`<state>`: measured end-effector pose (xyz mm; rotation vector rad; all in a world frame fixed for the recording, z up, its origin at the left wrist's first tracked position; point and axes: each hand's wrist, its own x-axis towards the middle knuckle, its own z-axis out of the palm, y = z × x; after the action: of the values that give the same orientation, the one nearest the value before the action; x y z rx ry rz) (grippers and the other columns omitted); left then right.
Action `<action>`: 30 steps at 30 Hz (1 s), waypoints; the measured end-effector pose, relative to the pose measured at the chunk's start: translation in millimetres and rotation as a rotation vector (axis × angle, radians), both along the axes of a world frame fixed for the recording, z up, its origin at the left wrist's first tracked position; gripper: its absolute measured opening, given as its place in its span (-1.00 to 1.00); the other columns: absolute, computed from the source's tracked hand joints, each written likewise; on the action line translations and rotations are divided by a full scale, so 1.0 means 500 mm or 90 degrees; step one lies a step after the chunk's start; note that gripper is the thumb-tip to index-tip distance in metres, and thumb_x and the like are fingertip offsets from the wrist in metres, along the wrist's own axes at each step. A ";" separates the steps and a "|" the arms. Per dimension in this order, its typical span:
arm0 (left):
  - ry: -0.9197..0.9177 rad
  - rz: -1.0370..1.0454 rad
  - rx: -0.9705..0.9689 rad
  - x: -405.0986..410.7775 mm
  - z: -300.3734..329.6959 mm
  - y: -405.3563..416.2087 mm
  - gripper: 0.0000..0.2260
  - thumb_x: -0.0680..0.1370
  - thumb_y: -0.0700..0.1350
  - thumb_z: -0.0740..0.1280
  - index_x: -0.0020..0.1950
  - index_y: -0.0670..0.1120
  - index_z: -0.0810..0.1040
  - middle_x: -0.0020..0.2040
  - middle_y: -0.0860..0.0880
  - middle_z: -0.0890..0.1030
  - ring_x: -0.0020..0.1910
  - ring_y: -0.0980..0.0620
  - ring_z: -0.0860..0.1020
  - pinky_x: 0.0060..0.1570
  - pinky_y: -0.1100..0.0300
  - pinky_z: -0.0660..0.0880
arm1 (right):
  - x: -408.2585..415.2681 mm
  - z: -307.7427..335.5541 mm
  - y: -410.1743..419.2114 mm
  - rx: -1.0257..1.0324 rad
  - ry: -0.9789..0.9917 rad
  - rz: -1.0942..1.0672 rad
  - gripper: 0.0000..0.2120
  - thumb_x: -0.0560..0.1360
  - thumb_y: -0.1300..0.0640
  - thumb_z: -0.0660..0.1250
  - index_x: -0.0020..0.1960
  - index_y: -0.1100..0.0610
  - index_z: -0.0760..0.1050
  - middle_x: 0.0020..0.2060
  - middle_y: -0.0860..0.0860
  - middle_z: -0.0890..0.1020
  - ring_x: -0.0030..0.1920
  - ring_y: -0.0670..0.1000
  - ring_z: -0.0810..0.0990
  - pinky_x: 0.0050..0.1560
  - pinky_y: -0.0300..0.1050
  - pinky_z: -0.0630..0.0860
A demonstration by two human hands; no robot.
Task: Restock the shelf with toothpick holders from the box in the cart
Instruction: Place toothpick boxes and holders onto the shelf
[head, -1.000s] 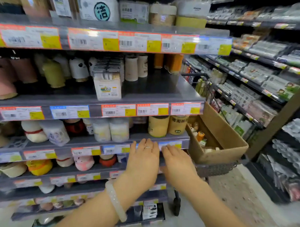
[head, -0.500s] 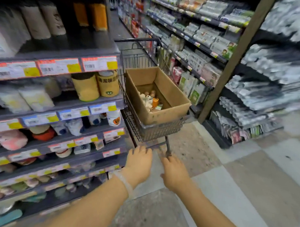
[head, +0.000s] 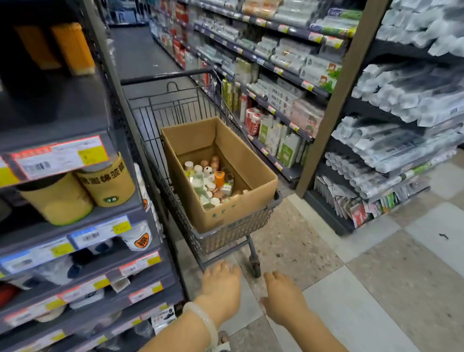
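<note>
An open cardboard box (head: 240,202) sits in a grey wire cart (head: 223,241) in the aisle ahead of me. Several small toothpick holders (head: 208,181), white, pink and one orange, lie in the bottom of the box. My left hand (head: 221,291), with a pale bangle on its wrist, and my right hand (head: 284,298) hover palm down in front of the cart's near end. Both hold nothing and their fingers are relaxed. The grey shelf (head: 74,228) with price tags stands at my left, carrying yellow canisters and other holders.
A second shelving unit (head: 281,80) with packaged goods runs along the right of the aisle, behind a brown post (head: 336,100). The cart stands close against the left shelf's end. Tiled floor (head: 379,286) opens to the right of my hands.
My view has swung from the shelf front to the cart and come closer to it. Both hands left the shelf edge and now hang before the cart, holding nothing.
</note>
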<state>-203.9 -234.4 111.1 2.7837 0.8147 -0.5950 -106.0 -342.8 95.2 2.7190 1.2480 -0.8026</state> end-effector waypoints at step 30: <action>0.001 0.388 -0.119 0.370 -0.030 0.492 -0.54 0.58 -0.04 0.23 0.45 -0.10 0.24 0.39 -0.10 0.34 0.36 -0.11 0.30 0.31 0.06 0.33 | 0.522 -0.040 0.631 0.023 0.107 0.239 -0.58 0.54 0.07 0.26 0.37 0.09 0.31 0.30 0.12 0.41 0.27 0.19 0.39 0.22 0.06 0.42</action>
<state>-19.0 11.8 96.1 2.1959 1.4359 -0.5192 155.1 -27.4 75.4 2.3648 1.7516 -0.9779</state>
